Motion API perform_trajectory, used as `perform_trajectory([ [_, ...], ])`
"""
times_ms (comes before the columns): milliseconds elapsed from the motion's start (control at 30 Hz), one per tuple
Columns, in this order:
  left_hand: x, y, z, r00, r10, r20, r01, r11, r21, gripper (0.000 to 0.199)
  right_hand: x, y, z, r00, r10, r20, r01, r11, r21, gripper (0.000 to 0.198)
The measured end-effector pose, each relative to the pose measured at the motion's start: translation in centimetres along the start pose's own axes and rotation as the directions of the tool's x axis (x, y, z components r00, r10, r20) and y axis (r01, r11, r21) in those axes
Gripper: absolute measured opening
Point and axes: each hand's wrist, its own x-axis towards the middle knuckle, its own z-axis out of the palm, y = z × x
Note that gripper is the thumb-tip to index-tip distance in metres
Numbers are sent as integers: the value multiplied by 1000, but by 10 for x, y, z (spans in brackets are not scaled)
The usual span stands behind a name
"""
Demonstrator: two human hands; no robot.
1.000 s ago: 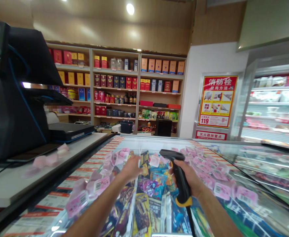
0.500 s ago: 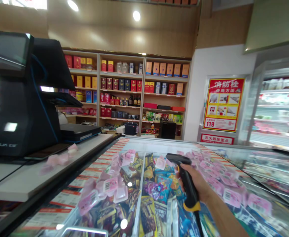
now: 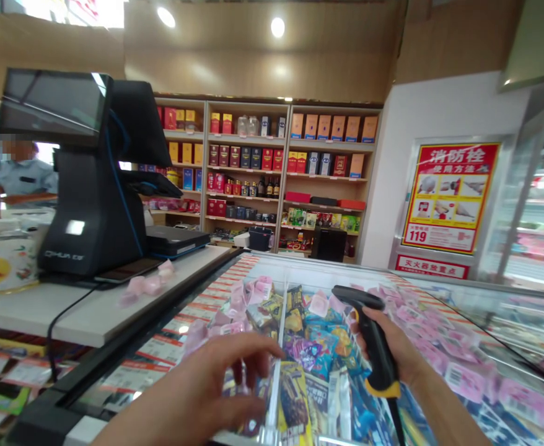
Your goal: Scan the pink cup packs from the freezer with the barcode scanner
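Note:
My right hand is wrapped round the handle of a black barcode scanner with yellow trim, held above the glass-topped freezer. Its head points left and away from me, over small pink translucent packs with barcode labels. At the lower middle, my left hand hovers with bent, parted fingers and nothing between them. Below it, some pink packs are partly hidden by the hand. Through the glass, colourful wrapped ice creams show. More pink packs lie along the right side.
A black checkout terminal stands on the white counter at left, with several pink pieces beside it. A cable hangs over the counter edge. Behind the terminal is a person. Shelves of boxed goods line the back wall.
My left hand has come into view from below, over the freezer. The view has swung left, showing more of the counter and a person. My right hand keeps hold of the scanner.

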Motion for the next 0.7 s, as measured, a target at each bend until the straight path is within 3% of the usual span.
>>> perform_trajectory([
  [100, 45, 56, -12, 996, -83, 27, 64, 905, 420, 51, -1, 1, 2, 1000, 4, 11, -4, 1000, -10, 19],
  [200, 61, 58, -1, 997, -71, -23, 70, 780, 622, 45, 0, 4, 2, 1000, 21, 3, -21, 1000, -21, 20],
  [300, 65, 42, 16, 993, -13, -121, 88, 759, 646, 33, 2, 7, 1, 999, 35, -5, -36, 999, -31, 21],
  [433, 79, 34, 29, 987, 39, -159, 74, 756, 651, 41, 5, 10, -1, 999, 34, -4, -35, 997, -62, 23],
  [567, 106, 30, 30, 994, 27, -107, 37, 832, 554, 22, 7, 10, -1, 1000, 7, -3, -7, 996, -91, 25],
  [700, 139, 25, 27, 986, -39, -160, 99, 917, 387, 16, 6, 10, 1, 1000, 9, -5, -9, 996, -88, 26],
])
